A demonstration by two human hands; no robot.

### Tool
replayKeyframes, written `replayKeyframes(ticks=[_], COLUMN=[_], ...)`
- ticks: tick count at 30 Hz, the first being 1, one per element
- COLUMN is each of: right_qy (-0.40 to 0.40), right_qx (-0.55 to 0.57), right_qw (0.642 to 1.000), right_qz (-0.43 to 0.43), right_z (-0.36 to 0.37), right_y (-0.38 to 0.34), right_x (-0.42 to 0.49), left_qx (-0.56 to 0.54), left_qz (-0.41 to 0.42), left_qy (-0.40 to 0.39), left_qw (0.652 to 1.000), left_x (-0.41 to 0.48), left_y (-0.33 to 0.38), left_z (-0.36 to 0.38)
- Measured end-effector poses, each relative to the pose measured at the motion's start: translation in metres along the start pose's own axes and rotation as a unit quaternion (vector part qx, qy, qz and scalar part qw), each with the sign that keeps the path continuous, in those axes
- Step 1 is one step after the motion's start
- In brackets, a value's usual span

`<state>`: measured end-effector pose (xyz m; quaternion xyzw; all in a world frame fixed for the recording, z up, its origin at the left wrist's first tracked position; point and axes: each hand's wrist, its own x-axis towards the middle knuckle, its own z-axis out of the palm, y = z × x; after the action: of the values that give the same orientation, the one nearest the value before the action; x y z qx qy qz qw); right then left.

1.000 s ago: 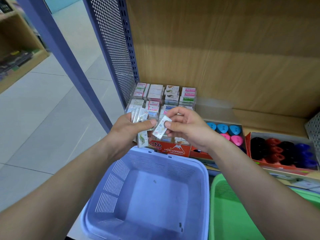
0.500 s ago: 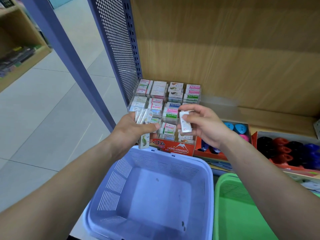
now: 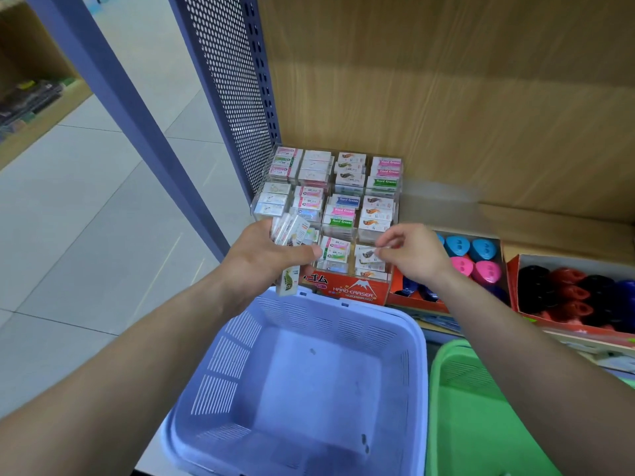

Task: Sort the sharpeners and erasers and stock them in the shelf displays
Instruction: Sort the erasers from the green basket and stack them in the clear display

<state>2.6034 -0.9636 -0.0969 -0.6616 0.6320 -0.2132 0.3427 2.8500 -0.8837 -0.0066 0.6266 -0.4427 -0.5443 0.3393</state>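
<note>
A clear tiered eraser display (image 3: 347, 291) with a red "Hard Eraser" front stands on the wooden shelf, its compartments filled with wrapped erasers. My left hand (image 3: 261, 257) grips a fanned bunch of several erasers (image 3: 290, 231) just left of the display's front row. My right hand (image 3: 414, 252) reaches to the front right compartment, where its thumb and fingertips pinch the end of one eraser (image 3: 367, 253) lying on the stack there. To the right sit a box of blue and pink sharpeners (image 3: 481, 250) and a box of black, red and blue sharpeners (image 3: 577, 293).
A light blue basket (image 3: 343, 305) sits below my hands with only a few specks inside. A green basket (image 3: 474, 407) is beside it on the right. A perforated purple shelf panel (image 3: 233, 97) and post stand at the left, tiled floor beyond.
My right hand carried one eraser from beside the left hand's bunch over and down to the display's front right compartment. The left hand has stayed put, still holding the bunch.
</note>
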Motion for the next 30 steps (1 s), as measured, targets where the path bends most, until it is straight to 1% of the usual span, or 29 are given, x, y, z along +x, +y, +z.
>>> replayKeyframes(ticks=[5,8,13,17,21,23,24,25,26,27,28,29,30], right_qy=[-0.021,-0.016,-0.014,-0.052,-0.103,-0.093,-0.067,-0.036,-0.012,-0.004,-0.018,-0.051,-0.082], right_qx=[-0.078,-0.157,-0.224,-0.211,-0.179,-0.192,-0.197,-0.179,-0.129,-0.048,0.048,0.131,0.186], right_qw=[0.997,0.987,0.970,0.970,0.974,0.974,0.975,0.979,0.987,0.994,0.993,0.986,0.975], right_qz=[-0.016,-0.044,-0.096,-0.109,-0.092,-0.080,-0.082,-0.089,-0.097,-0.103,-0.102,-0.093,-0.087], right_z=[0.012,0.015,0.018,0.020,0.014,0.005,0.001,-0.002,-0.004,-0.004,-0.002,0.001,0.006], right_y=[0.009,0.012,0.018,0.020,0.013,0.005,-0.001,-0.010,-0.020,-0.033,-0.047,-0.062,-0.074], right_x=[0.005,0.007,0.008,0.004,0.002,-0.004,-0.009,-0.016,-0.025,-0.036,-0.047,-0.058,-0.068], left_qx=[0.006,0.003,0.007,0.001,-0.035,-0.046,-0.058,-0.073,-0.087,-0.096,-0.102,-0.106,-0.110], left_qz=[-0.003,-0.003,0.000,0.002,0.007,0.008,0.009,0.009,0.010,0.012,0.015,0.016,0.017], left_qy=[-0.003,-0.005,-0.007,-0.009,-0.010,-0.012,-0.012,-0.012,-0.010,-0.006,0.000,0.006,0.010], left_qw=[1.000,1.000,1.000,1.000,0.999,0.999,0.998,0.997,0.996,0.995,0.995,0.994,0.994], left_x=[0.005,0.007,0.010,0.011,0.010,0.010,0.010,0.009,0.010,0.009,0.009,0.009,0.010], left_y=[-0.002,-0.003,-0.005,-0.005,-0.001,0.000,0.001,0.002,0.003,0.004,0.005,0.006,0.006], left_z=[0.001,0.001,0.001,0.004,0.007,0.008,0.009,0.010,0.011,0.012,0.013,0.014,0.014])
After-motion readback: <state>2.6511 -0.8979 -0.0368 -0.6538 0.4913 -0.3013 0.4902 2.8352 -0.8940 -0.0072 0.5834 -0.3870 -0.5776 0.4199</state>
